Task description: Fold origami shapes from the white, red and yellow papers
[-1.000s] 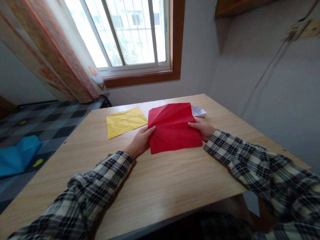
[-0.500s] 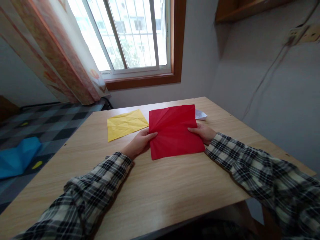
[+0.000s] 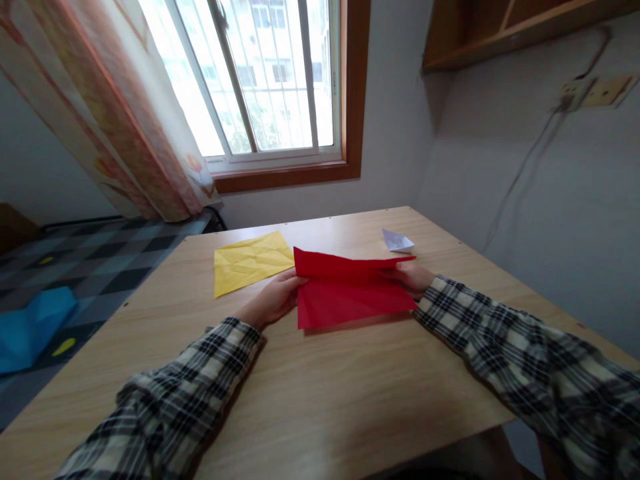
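Note:
A red sheet of paper (image 3: pixel 350 297) is held between my two hands above the middle of the table, its far part bent up and over toward me along a crosswise fold. My left hand (image 3: pixel 275 295) grips its left edge, the fingertips partly covered by the paper. At the right edge my right hand (image 3: pixel 413 277) pinches it, with the thumb partly behind the raised flap. Beyond my left hand lies a creased yellow sheet of paper (image 3: pixel 253 261), flat on the wood. A small folded white paper (image 3: pixel 398 241) rests past my right hand.
The light wooden table (image 3: pixel 300 407) stands before a window (image 3: pixel 265 87) with a curtain (image 3: pixel 135 113) at its left. Blue paper (image 3: pixel 35 327) lies on a checked bed cover (image 3: pixel 125 267) to the left. A shelf (image 3: pixel 500 47) and a wall socket (image 3: pixel 590 92) are at right.
The far part of the red paper has bent up and toward me, making the sheet look shorter and uncovering more of the white paper. My view has tilted up slightly.

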`<action>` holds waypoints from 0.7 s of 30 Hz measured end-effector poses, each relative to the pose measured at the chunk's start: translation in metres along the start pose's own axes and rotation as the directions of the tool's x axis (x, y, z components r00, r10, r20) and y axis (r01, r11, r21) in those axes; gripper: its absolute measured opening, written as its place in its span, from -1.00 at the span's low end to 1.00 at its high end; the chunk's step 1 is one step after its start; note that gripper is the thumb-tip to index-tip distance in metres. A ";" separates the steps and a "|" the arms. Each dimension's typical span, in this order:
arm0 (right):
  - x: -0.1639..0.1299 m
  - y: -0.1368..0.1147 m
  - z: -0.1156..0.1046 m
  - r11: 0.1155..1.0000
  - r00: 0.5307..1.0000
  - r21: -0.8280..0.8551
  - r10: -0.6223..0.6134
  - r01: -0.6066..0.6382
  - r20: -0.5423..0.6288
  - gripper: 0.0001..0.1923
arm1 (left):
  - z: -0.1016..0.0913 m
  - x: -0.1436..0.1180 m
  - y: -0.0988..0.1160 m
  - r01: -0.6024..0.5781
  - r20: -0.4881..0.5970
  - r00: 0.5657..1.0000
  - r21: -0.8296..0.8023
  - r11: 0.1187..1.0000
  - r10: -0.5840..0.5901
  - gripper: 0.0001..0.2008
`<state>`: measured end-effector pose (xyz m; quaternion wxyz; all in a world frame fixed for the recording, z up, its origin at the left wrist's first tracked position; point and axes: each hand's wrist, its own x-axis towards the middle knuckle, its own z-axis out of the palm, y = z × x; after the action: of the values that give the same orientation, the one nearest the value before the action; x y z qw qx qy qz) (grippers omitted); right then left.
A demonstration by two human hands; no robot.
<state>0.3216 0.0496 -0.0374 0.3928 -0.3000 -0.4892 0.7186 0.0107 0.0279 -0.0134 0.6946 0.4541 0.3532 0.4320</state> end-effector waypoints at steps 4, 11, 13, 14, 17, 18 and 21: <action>0.000 -0.007 -0.006 0.997 0.998 -0.062 0.048 -0.050 -0.032 -0.78 | -0.007 0.001 0.002 0.034 0.015 0.999 0.051 0.998 -0.034 -0.79; 0.000 -0.010 -0.010 0.986 0.982 -0.040 0.157 -0.162 -0.105 -0.89 | -0.009 0.001 0.008 0.078 0.056 0.995 0.073 0.994 -0.082 -0.83; 0.001 -0.009 -0.011 0.986 0.981 -0.011 0.166 -0.168 -0.098 -0.89 | -0.008 0.001 0.010 0.085 0.079 0.993 0.062 0.994 -0.090 -0.81; 0.002 -0.008 -0.011 0.986 0.982 0.003 0.166 -0.167 -0.088 -0.89 | -0.008 0.001 0.010 0.088 0.085 0.992 0.060 0.994 -0.093 -0.79; 0.004 -0.005 -0.013 0.987 0.986 0.038 0.155 -0.153 -0.054 -0.87 | -0.004 0.000 0.009 0.080 0.047 0.995 0.067 0.995 -0.084 -0.77; 0.004 -0.004 -0.013 0.988 0.988 0.043 0.149 -0.147 -0.044 -0.87 | -0.002 -0.001 0.007 0.071 0.024 0.997 0.072 0.995 -0.073 -0.78; 0.005 -0.003 -0.014 0.992 0.992 0.036 0.120 -0.119 -0.035 -0.86 | 0.002 -0.002 0.004 0.018 0.007 1.000 0.062 0.998 -0.018 -0.68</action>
<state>0.3306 0.0612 -0.0398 0.3630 -0.3352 -0.4506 0.7435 0.0109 0.0262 -0.0091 0.6854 0.4737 0.3677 0.4130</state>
